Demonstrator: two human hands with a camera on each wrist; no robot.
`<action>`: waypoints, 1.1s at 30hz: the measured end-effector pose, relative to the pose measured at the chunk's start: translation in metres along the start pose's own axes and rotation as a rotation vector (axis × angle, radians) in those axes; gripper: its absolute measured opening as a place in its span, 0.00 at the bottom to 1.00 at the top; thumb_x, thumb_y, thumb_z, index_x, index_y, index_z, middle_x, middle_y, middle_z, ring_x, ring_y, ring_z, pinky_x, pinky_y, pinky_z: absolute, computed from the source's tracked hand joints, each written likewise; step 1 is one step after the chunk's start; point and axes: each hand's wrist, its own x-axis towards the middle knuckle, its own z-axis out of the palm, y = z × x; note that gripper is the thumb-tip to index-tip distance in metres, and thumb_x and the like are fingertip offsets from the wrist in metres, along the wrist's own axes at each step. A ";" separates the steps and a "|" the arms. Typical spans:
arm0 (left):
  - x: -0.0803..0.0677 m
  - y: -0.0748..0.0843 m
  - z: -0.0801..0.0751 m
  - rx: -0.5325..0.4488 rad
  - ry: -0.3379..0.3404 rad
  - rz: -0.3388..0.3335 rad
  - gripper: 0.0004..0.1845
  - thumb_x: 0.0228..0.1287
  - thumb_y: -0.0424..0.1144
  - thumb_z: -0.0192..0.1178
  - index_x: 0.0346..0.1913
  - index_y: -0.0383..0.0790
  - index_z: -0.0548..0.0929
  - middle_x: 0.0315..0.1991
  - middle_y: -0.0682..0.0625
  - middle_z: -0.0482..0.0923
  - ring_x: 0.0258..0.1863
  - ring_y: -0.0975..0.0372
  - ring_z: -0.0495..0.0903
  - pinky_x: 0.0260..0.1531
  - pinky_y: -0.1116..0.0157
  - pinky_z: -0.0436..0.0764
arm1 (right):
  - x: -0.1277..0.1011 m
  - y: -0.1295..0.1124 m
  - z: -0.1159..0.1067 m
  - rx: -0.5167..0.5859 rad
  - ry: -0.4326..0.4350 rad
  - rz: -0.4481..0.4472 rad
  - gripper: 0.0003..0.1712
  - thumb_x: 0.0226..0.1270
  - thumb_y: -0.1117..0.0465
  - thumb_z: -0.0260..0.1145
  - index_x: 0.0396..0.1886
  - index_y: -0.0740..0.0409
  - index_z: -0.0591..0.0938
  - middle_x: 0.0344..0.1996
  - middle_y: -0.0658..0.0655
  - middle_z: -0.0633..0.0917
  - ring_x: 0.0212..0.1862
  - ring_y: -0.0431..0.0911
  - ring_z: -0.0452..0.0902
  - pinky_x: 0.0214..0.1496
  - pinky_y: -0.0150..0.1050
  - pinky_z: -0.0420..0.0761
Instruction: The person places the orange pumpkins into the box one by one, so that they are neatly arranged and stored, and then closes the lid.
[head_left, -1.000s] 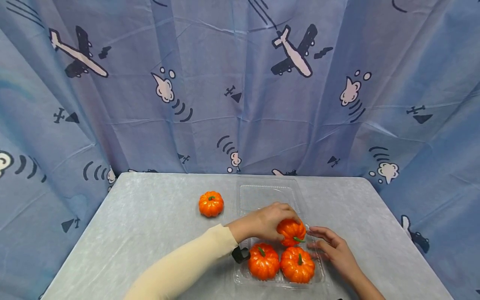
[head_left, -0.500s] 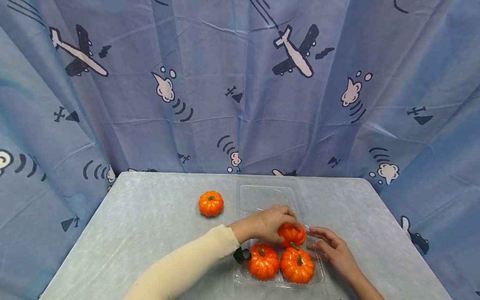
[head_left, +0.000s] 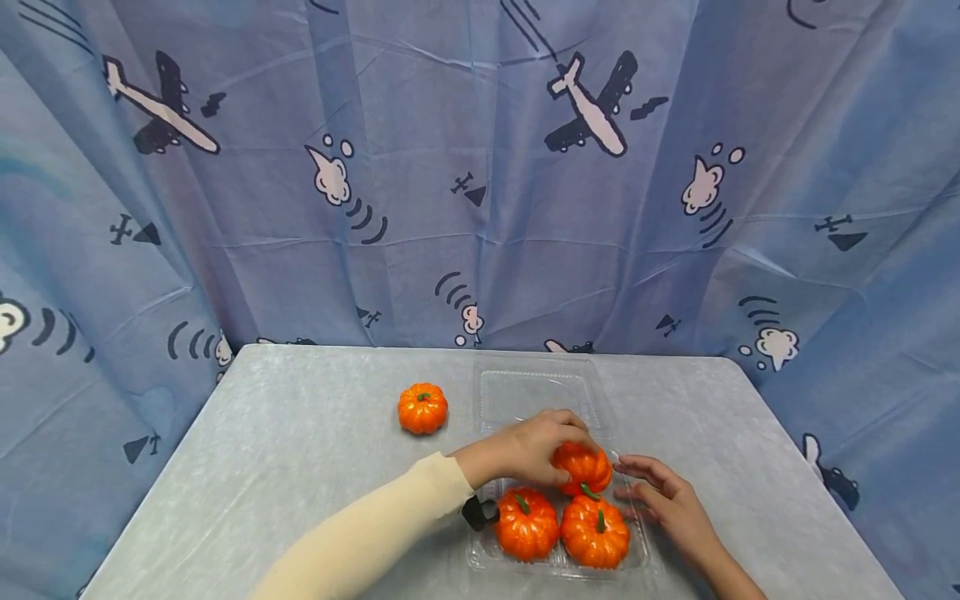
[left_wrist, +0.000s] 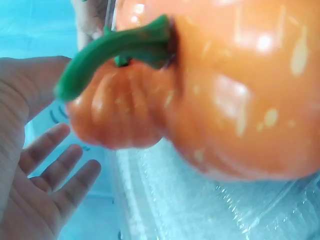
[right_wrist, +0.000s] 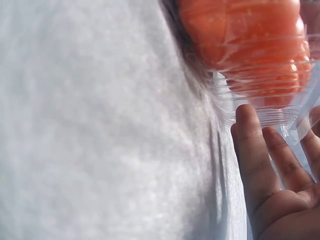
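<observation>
In the head view my left hand (head_left: 543, 446) grips an orange toy pumpkin (head_left: 583, 468) in the back right of a clear plastic clamshell box (head_left: 558, 572). Its fingers curl over the top, with the thumb on the near left side. The green stem points toward me. Two more pumpkins sit in the front of the box, a left one (head_left: 527, 525) and a right one (head_left: 596, 532). My right hand (head_left: 671, 504) is at the box's right side with fingers spread, and the right wrist view shows its straight fingertips (right_wrist: 246, 114) right at the ribbed clear wall.
A fourth, smaller-looking pumpkin (head_left: 422, 408) stands on the grey-white table (head_left: 322, 450), left of the box. The box's lid (head_left: 534, 392) lies folded back behind it. A blue curtain (head_left: 420, 175) with airplane prints hangs beyond the table's back edge.
The gripped pumpkin has tipped and turned a little, its stem shifting left and toward me. My left hand moved slightly with it. The right hand has hardly moved.
</observation>
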 end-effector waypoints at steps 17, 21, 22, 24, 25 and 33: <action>-0.036 -0.009 -0.035 -0.132 0.220 -0.069 0.23 0.59 0.46 0.64 0.58 0.52 0.77 0.58 0.56 0.75 0.59 0.63 0.73 0.59 0.66 0.73 | 0.000 0.000 0.000 -0.012 0.022 0.021 0.25 0.72 0.63 0.55 0.64 0.72 0.66 0.44 0.36 0.83 0.43 0.46 0.85 0.40 0.41 0.86; -0.046 -0.010 -0.041 -0.166 0.259 -0.101 0.24 0.59 0.46 0.64 0.60 0.53 0.76 0.60 0.56 0.74 0.61 0.63 0.72 0.61 0.63 0.73 | 0.000 0.000 0.000 -0.009 0.020 0.042 0.26 0.72 0.63 0.55 0.65 0.70 0.66 0.43 0.35 0.83 0.43 0.46 0.85 0.40 0.42 0.86; -0.049 -0.011 -0.042 -0.168 0.269 -0.112 0.24 0.59 0.47 0.64 0.60 0.54 0.76 0.61 0.57 0.73 0.62 0.63 0.71 0.61 0.63 0.73 | 0.000 0.000 0.000 -0.007 0.020 0.045 0.26 0.72 0.63 0.55 0.65 0.70 0.66 0.43 0.35 0.83 0.43 0.46 0.85 0.40 0.42 0.86; -0.055 -0.013 -0.044 -0.178 0.294 -0.132 0.24 0.59 0.46 0.64 0.60 0.54 0.76 0.61 0.57 0.73 0.62 0.63 0.71 0.61 0.62 0.73 | 0.000 0.000 0.001 -0.007 0.019 0.047 0.26 0.72 0.63 0.55 0.65 0.70 0.66 0.43 0.35 0.83 0.43 0.46 0.85 0.40 0.42 0.86; -0.057 -0.014 -0.045 -0.182 0.308 -0.140 0.24 0.59 0.46 0.64 0.60 0.54 0.76 0.61 0.57 0.73 0.62 0.63 0.71 0.60 0.62 0.74 | 0.000 0.000 0.001 -0.006 0.019 0.047 0.26 0.72 0.63 0.55 0.65 0.70 0.66 0.43 0.35 0.83 0.43 0.46 0.85 0.40 0.42 0.86; -0.079 -0.026 -0.056 -0.253 0.460 -0.185 0.24 0.58 0.43 0.66 0.59 0.50 0.78 0.59 0.54 0.75 0.57 0.61 0.74 0.50 0.57 0.80 | 0.001 0.001 0.001 -0.013 0.027 0.036 0.26 0.72 0.62 0.55 0.65 0.70 0.66 0.43 0.35 0.83 0.43 0.46 0.85 0.40 0.42 0.86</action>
